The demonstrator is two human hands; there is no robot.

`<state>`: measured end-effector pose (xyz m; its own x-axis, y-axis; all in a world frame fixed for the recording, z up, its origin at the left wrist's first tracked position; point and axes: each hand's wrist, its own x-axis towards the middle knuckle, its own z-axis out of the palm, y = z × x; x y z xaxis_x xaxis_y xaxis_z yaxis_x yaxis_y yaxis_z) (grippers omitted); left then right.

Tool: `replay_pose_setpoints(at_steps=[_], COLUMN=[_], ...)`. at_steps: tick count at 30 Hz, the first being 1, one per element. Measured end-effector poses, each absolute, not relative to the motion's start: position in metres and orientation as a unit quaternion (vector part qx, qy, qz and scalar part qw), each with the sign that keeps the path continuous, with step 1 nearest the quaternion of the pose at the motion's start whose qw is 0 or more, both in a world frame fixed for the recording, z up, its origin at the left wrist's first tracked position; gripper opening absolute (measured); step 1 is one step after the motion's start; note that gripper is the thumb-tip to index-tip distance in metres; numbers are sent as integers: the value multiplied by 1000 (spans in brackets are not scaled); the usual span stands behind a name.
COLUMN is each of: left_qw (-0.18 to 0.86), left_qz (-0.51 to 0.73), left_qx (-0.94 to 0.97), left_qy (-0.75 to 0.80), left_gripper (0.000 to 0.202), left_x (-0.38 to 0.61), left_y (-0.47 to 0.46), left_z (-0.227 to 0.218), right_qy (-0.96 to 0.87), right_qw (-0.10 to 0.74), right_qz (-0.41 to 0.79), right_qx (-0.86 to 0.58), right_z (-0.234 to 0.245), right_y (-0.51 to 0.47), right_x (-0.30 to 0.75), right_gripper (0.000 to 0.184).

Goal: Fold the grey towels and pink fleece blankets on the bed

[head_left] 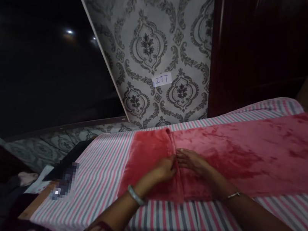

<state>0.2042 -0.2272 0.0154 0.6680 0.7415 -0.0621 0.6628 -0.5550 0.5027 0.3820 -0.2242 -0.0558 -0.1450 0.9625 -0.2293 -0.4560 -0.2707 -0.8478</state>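
A red plush blanket lies spread across a bed with a pink, grey and white striped sheet. My left hand, with a bangle on its wrist, has its fingers curled on a fold of the blanket near its left end. My right hand rests flat on the blanket just beside it, fingers stretched out and together, pressing the fold. A thin bracelet sits on the right wrist.
A patterned grey wall with a small label reading 277 rises behind the bed. A dark screen fills the left. Dark wooden furniture stands at the back right. Clothes and clutter lie at the lower left.
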Motion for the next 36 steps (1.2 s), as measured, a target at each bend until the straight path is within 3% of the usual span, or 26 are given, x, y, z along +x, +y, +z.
replay_pose_setpoints(at_steps=[4, 8, 13, 17, 23, 31, 36], left_qw=[187, 120, 44, 48, 49, -92, -118], left_qz=[129, 205, 237, 234, 242, 302, 266], left_qx=[866, 869, 861, 861, 860, 859, 866], left_qy=[445, 434, 447, 449, 446, 404, 407], left_gripper=[70, 76, 83, 71, 55, 54, 71], left_x=[187, 172, 176, 181, 183, 183, 181], left_y=[-275, -309, -319, -317, -311, -319, -331], left_z=[-9, -39, -66, -69, -65, -86, -91], right_qy=[-367, -378, -498, -567, -559, -540, -541], right_qw=[505, 460, 486, 492, 470, 413, 403], right_qz=[676, 640, 497, 368, 374, 340, 314], right_qx=[-391, -486, -518, -549, -571, -650, -668], right_z=[-56, -45, -46, -51, -53, -30, -15], right_y=[-217, -212, -210, -203, -199, -160, -122], right_x=[386, 381, 361, 348, 354, 362, 355], right_gripper=[31, 64, 80, 74, 65, 52, 49])
